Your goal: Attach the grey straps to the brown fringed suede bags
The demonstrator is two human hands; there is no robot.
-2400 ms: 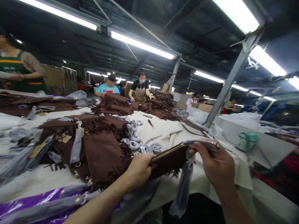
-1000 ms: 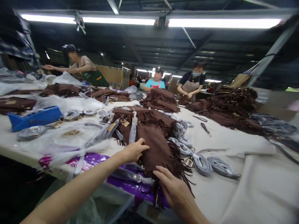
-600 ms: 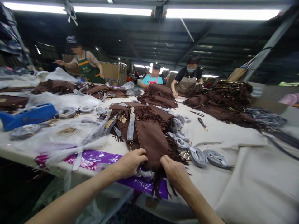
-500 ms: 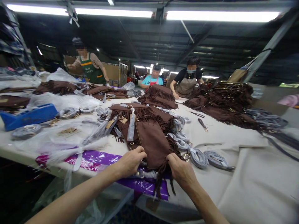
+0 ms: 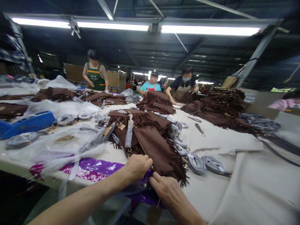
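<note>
A brown suede fringed bag [image 5: 156, 149] lies on top of a pile of like bags near the table's front edge. My left hand [image 5: 137, 166] is curled at the bag's near left corner, fingers closed against its edge. My right hand [image 5: 164, 190] lies just below, fingers pressed together at the same corner, over a purple plastic sheet [image 5: 93, 166]. What the fingers pinch is hidden. A grey wrapped strap [image 5: 129, 134] lies across the pile.
Coiled grey wrapped straps [image 5: 206, 163] lie right of the pile on the cream cloth table [image 5: 234, 175]. More brown fringed bags [image 5: 225, 109] are heaped at the back. A blue tray [image 5: 25, 123] sits left. Three people stand at the far side.
The bag held up earlier now lies on the pile. Both my hands have drawn together at its near left corner, and the fringe hangs to the right.
</note>
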